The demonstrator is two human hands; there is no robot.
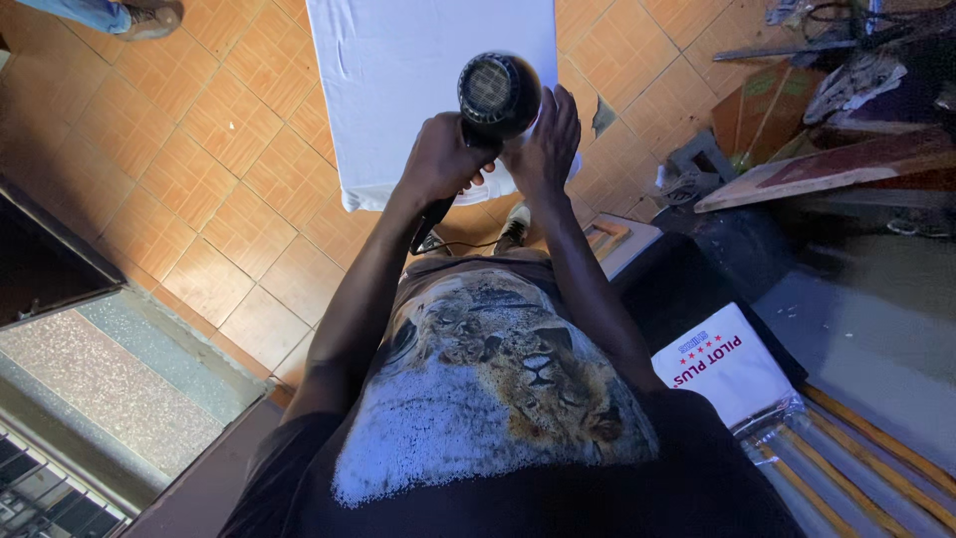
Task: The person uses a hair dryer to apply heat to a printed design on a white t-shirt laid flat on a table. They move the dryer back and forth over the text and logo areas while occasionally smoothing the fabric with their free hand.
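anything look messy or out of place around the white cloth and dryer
Nothing odd at the work itself: both hands hold the black hair dryer over the flat white cloth. The right side is cluttered, with boards and cardboard piled askew on the tiled floor.
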